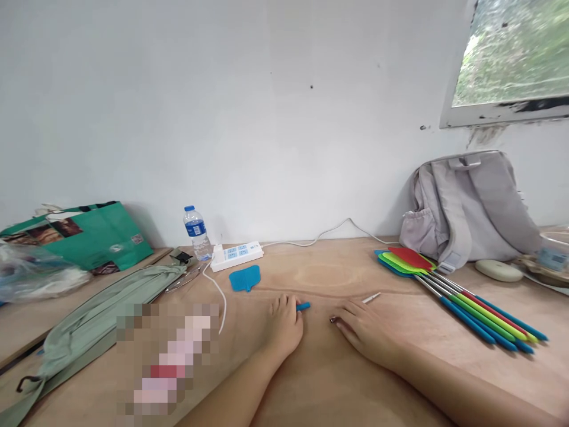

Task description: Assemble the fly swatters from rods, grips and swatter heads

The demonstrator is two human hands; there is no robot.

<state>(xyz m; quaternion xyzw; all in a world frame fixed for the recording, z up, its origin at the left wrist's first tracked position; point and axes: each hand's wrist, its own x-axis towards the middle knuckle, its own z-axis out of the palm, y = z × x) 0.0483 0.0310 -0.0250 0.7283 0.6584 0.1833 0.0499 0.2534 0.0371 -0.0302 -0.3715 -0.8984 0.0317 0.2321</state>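
Middle of the table (329, 379): both my hands, palms down on the wood, a little gap between them.
Left hand (284, 326): fingers bent and pretty much side by side, over a blue stick (303, 306) with one end poking out toward my other hand. Can't tell if I'm properly clamped on it or just covering it, the palm hides the rest.
Right hand (360, 326): fingers bent too, thumb tucked lower. A small metal tip (332, 319) shows right by the fingertips, and a thin white rod (372, 298) sticks out on the far side. Can't tell if those two are one piece, or how tight my grip is.
Blue swatter head (245, 278): flat on the wood beyond my left hand and off to its left, touching neither hand.
Swatter pile (482, 314): over on my right, red, green and blue heads stacked up, coloured handles fanned toward me.
Power strip (237, 256): just past the blue head, white cable (306, 244) running along the wall.
Water bottle (195, 231): upright, left of the strip.
Left side stuff: grey-green folded cloth (111, 302) with a dark hook at its near end, then a green bag (98, 234) and some clear plastic (40, 276).
Grey backpack (480, 207): leaning on the wall behind the pile, pale oval case (498, 270) beside it.
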